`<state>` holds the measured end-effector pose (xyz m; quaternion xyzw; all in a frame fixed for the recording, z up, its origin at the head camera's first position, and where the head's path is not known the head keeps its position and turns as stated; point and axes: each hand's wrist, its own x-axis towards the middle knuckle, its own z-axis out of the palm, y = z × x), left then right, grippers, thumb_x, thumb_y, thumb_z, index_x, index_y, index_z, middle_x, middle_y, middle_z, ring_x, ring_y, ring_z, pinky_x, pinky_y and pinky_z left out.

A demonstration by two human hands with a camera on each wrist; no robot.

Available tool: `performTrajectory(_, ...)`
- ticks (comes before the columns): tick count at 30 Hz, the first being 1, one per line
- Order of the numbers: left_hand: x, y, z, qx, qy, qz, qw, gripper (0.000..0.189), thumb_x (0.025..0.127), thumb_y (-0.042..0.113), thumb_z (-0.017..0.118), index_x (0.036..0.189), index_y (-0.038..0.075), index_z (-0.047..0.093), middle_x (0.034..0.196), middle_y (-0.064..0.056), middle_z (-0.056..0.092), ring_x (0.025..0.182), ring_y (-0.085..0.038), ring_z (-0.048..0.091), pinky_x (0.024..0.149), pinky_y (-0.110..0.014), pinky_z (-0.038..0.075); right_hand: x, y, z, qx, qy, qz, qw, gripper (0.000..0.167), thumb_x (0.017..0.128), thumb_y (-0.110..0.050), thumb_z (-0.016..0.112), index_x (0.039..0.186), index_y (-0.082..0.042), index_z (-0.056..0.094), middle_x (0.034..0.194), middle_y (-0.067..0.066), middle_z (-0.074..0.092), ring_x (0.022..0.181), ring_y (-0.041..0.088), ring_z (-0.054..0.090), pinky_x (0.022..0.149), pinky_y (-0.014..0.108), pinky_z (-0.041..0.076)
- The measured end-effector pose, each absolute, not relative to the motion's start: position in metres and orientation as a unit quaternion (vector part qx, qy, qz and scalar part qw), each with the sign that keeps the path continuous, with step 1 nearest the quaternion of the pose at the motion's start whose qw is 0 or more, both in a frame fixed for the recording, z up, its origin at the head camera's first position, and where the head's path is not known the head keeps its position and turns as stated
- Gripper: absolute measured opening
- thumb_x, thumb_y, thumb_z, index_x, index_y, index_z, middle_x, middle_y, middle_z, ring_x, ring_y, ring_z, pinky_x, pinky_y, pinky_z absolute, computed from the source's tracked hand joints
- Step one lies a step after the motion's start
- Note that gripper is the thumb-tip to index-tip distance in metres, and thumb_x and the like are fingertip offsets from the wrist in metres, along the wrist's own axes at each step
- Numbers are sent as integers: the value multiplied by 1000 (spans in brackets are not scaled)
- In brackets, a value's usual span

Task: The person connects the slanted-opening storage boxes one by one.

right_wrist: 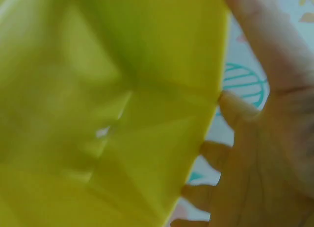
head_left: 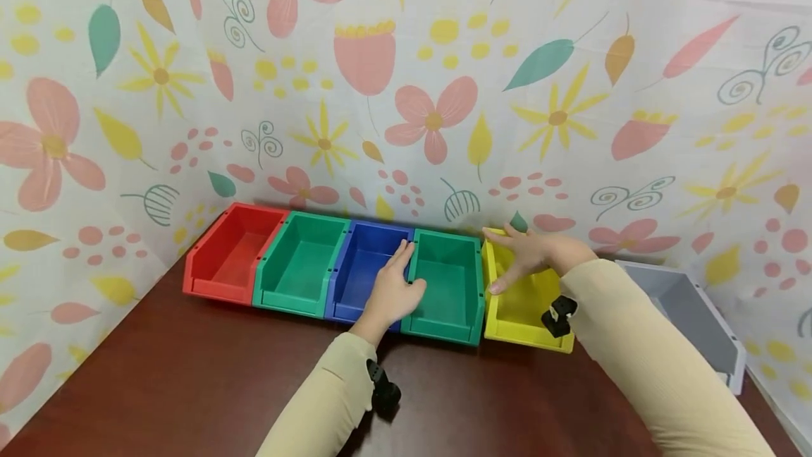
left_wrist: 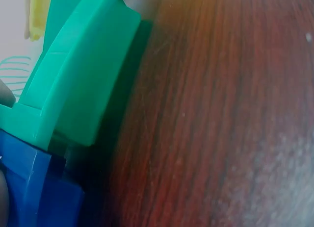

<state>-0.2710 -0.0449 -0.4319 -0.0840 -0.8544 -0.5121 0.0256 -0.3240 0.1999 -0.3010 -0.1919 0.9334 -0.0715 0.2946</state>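
My left hand (head_left: 395, 293) lies over the adjoining walls of the blue bin (head_left: 361, 281) and the right-hand green bin (head_left: 447, 291). Its fingers stretch toward the back, and the thumb stands out on the green side. In the left wrist view, digits show at the left edge by the green bin (left_wrist: 93, 89) and blue bin (left_wrist: 61, 200). My right hand (head_left: 529, 252) spreads over the yellow bin (head_left: 529, 337), its thumb and fingers toward the left side. The right wrist view shows the fingertips (right_wrist: 211, 156) of that hand against the yellow rim.
A red bin (head_left: 222, 291) and another green bin (head_left: 292, 302) continue the row to the left. At the right, a grey bin (head_left: 698, 309) stands partly behind my right sleeve. The brown table (head_left: 209, 372) meets a floral-patterned cloth (head_left: 380, 118) behind the row.
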Motion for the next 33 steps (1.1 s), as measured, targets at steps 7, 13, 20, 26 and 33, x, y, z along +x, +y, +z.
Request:
performTrajectory(7,-266,-44,-437,-76,-852,-517,28,69,87,15,49,151,25,24,159,5,15,37,-13,25,42,-26,30,-319,189,-301,-162,938,-42,303,123,64,-66,72,154,-23,1,156,26,-9,136,59,5,102,72,20)
performTrajectory(13,-267,-43,-436,-69,-853,-515,40,69,87,13,49,151,24,25,159,4,16,37,-12,23,42,-26,27,-317,186,-305,-147,947,-29,285,125,58,-70,72,154,-27,4,157,23,-5,136,58,10,101,72,24)
performTrajectory(20,-273,-42,-433,-73,-853,-515,48,69,87,13,48,151,26,25,159,4,16,44,-26,37,42,-27,27,-318,185,-303,-146,952,-48,265,130,58,-63,76,154,-17,1,156,26,-4,137,56,12,104,69,22)
performTrajectory(26,-275,-41,-429,-67,-858,-507,55,68,87,14,48,150,26,26,159,5,17,60,-30,52,44,-29,28,-319,186,-303,-141,956,-54,253,129,57,-64,76,154,-16,4,156,27,-4,137,55,14,103,69,25)
performTrajectory(33,-274,-41,-432,-66,-854,-514,45,68,87,14,48,150,25,26,159,5,16,40,-10,31,43,-27,28,-317,179,-298,-134,953,-50,267,130,58,-60,78,154,-12,4,156,28,-2,138,52,10,105,68,23)
